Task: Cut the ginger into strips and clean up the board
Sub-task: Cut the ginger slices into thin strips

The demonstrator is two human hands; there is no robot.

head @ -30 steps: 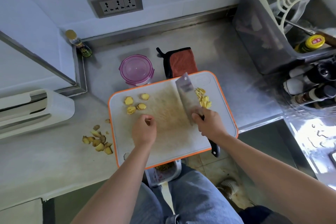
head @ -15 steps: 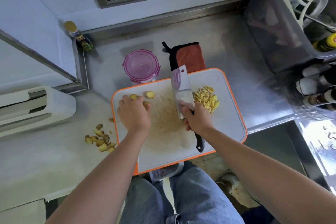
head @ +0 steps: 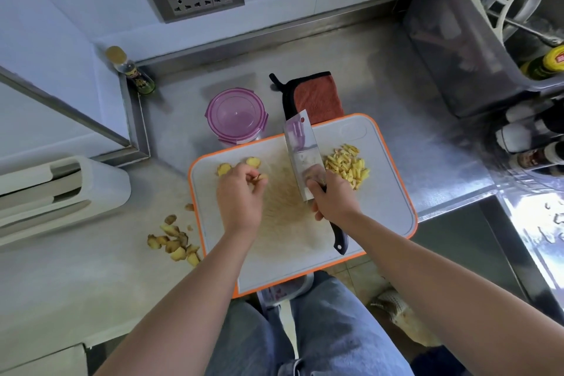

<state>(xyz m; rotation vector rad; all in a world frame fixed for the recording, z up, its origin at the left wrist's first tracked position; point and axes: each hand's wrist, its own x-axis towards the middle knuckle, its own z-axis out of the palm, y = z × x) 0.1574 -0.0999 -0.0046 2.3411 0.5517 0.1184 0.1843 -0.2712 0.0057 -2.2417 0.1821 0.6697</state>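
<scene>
Pinching a ginger slice (head: 261, 177) over the far-left part of the cutting board (head: 381, 210), the left hand (head: 239, 198) curls around it; the right hand (head: 334, 201) clenches the cleaver (head: 300, 143) mid-board, ginger strips (head: 348, 165) heaped far-right.

Reaches forward with both bare forearms, the left one from bottom left, the right one from bottom right. With left hand (head: 239, 197), palm down and fingers curled, pinches a ginger piece (head: 262, 176) at the fingertips. With right hand (head: 334, 200), knuckles up, grips the knife (head: 303, 156) by the handle, just behind the blade, one fingertip lying on the blade's flat side. Holds both hands near each other, not touching, wrists nearly straight
</scene>
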